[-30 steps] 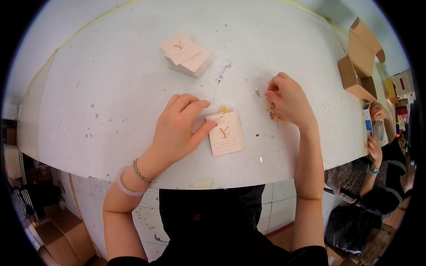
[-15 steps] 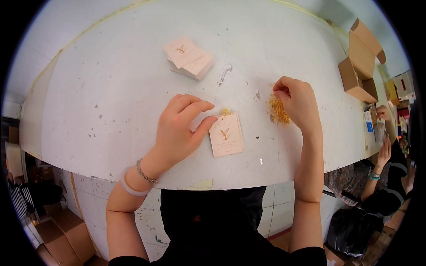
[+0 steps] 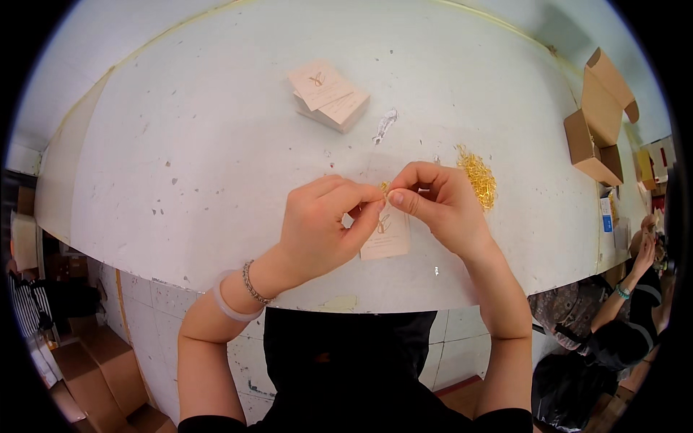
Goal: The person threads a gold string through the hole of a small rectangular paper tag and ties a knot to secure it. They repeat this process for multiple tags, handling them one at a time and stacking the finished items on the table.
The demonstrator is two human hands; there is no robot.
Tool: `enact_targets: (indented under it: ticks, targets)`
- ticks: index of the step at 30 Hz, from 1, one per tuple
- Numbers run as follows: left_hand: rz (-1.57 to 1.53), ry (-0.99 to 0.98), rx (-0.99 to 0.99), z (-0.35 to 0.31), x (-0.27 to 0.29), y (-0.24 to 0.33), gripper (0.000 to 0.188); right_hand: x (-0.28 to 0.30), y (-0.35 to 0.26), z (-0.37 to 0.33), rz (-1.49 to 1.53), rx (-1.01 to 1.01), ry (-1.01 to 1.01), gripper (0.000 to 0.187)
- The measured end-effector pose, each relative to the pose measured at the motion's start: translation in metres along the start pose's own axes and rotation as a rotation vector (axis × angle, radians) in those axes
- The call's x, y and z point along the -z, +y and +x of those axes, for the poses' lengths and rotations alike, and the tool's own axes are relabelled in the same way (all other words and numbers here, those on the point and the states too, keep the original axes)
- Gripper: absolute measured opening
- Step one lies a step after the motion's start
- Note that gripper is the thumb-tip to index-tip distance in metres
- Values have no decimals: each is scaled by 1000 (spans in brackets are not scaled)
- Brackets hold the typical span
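Observation:
My left hand (image 3: 321, 225) and my right hand (image 3: 446, 208) meet fingertip to fingertip over the top edge of a pale pink hang tag (image 3: 390, 242), which lies on the table. Both are closed in a pinch. Between the right thumb and index finger is a small gold wire pin, mostly hidden. What the left fingertips grip, if anything, is covered. Some gold pins (image 3: 385, 186) show just behind the fingertips at the tag's top. Right of my right hand lies a heap of loose gold pins (image 3: 478, 180). Farther back sits an untidy stack of matching tags (image 3: 333, 101).
The scuffed white table (image 3: 216, 130) spreads around my hands. At its far right stands an open cardboard box (image 3: 595, 148). Beyond the right end a co-worker's hand (image 3: 642, 256) is at work. Brown cartons (image 3: 101, 375) stand on the floor at lower left.
My right hand has moved left from the gold heap to the tag and now meets my left hand. The left fingers, apart before, have closed into a pinch. The whole view has shifted slightly.

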State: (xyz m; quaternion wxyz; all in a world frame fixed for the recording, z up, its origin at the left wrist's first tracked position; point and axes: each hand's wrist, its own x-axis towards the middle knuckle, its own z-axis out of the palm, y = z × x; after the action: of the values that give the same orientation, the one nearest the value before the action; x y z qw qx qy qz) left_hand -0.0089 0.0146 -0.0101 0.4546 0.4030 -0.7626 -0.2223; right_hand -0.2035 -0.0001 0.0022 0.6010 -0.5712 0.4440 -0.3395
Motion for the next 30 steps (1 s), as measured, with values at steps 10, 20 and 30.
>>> enact_targets:
  ticks: [10,20,30]
  targets:
    - [167,92,-205,0,-3,-5,14,-9,6,-1,-56,66,93,15]
    - [340,93,-444,-2,-3,-8,21,-13,8,-2,-53,69,90,15]
    - [-327,-41,307,-1,2,-4,6,-12,4,-2,-201,280,106,13]
